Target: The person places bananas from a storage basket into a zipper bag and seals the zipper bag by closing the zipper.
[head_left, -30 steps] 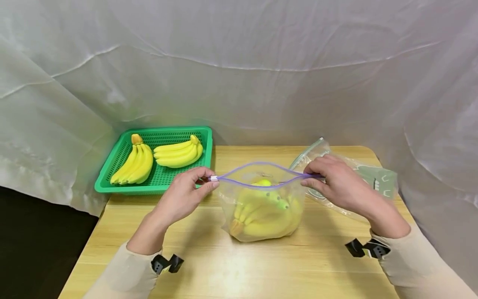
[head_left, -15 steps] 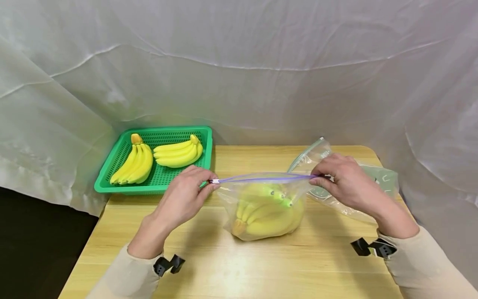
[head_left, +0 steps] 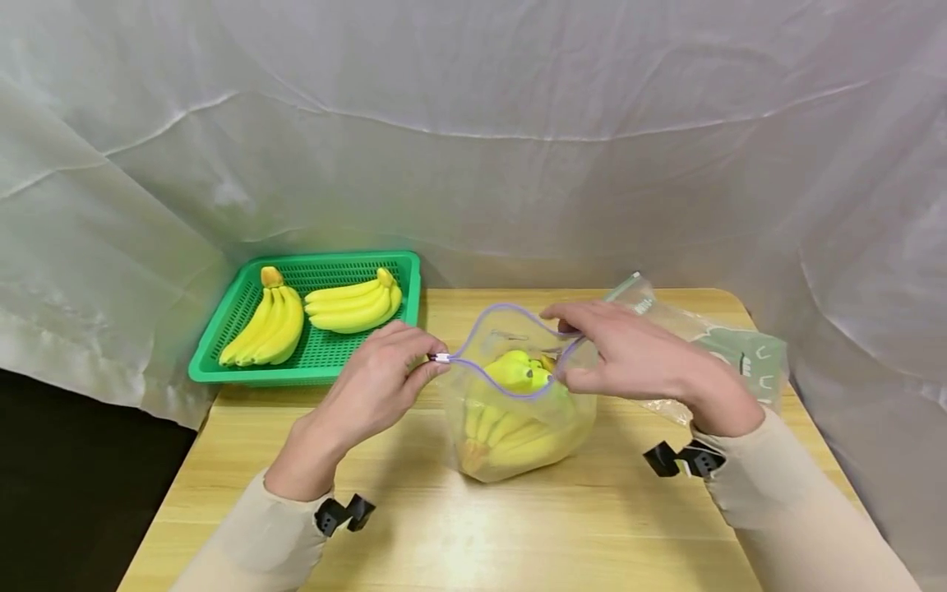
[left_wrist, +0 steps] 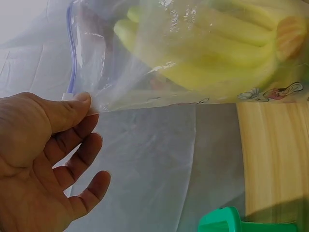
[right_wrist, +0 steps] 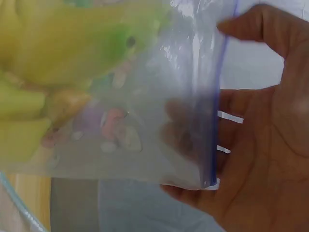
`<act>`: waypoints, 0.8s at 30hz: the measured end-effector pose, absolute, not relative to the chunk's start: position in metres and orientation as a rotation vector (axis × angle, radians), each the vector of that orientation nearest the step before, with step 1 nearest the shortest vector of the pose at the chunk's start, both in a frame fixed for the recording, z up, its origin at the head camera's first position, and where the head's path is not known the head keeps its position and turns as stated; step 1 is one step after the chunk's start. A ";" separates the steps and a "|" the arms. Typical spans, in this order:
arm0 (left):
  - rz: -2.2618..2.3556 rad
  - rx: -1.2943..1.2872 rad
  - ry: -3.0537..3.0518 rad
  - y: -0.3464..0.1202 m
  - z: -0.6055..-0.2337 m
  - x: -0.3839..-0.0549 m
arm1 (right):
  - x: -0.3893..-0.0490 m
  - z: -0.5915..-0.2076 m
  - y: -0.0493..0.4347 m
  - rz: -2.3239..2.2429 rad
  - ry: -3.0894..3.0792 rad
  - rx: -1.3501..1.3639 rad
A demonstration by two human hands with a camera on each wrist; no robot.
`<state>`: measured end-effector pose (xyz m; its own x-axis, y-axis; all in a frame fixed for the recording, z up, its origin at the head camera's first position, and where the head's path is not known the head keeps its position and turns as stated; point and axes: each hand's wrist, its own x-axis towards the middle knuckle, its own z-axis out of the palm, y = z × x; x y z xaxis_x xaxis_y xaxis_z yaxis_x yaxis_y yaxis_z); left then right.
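A clear zip bag (head_left: 457,423) with a purple zip stands on the table, its mouth gaping wide. Yellow bananas (head_left: 514,374) with greenish tips fill its lower part. At the left end of the zip, my left hand (head_left: 385,382) pinches the bag by the white slider (head_left: 441,358); the thumb presses there in the left wrist view. My right hand (head_left: 636,349) is at the right end of the mouth, thumb and fingers spread apart. In the right wrist view its thumb touches near the purple edge, and some fingers show through the plastic behind the bag.
A green basket (head_left: 214,345) at the back left holds two banana bunches (head_left: 277,325). Behind my right hand lies another clear zip bag (head_left: 747,353) with a green print. A grey cloth (head_left: 518,189) hangs behind the wooden table (head_left: 414,526).
The bag mouth narrowed to a slit, then spread wide. My right hand first pulled right while pinching the zip end, then came left with its thumb and fingers parted. The left hand kept its pinch.
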<state>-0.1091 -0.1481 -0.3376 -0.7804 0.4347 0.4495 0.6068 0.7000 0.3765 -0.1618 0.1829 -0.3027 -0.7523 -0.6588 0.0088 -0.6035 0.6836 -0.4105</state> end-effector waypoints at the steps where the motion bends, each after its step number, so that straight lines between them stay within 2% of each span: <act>1: -0.741 -0.806 -2.596 -0.149 -0.337 -0.109 | -0.163 -0.303 0.180 -0.604 2.729 -1.025; 6: -0.806 -0.646 -2.725 -0.154 -0.336 -0.106 | -0.166 -0.306 0.179 -0.627 2.750 -1.043; 14: -1.024 -0.213 -2.777 -0.153 -0.336 -0.103 | -0.160 -0.310 0.188 -0.601 2.836 -1.142; 18: -0.881 -0.259 -2.760 -0.147 -0.337 -0.102 | -0.158 -0.311 0.191 -0.602 2.879 -1.104; 24: -0.710 -0.537 -2.665 -0.139 -0.341 -0.105 | -0.158 -0.306 0.192 -0.465 2.888 -1.042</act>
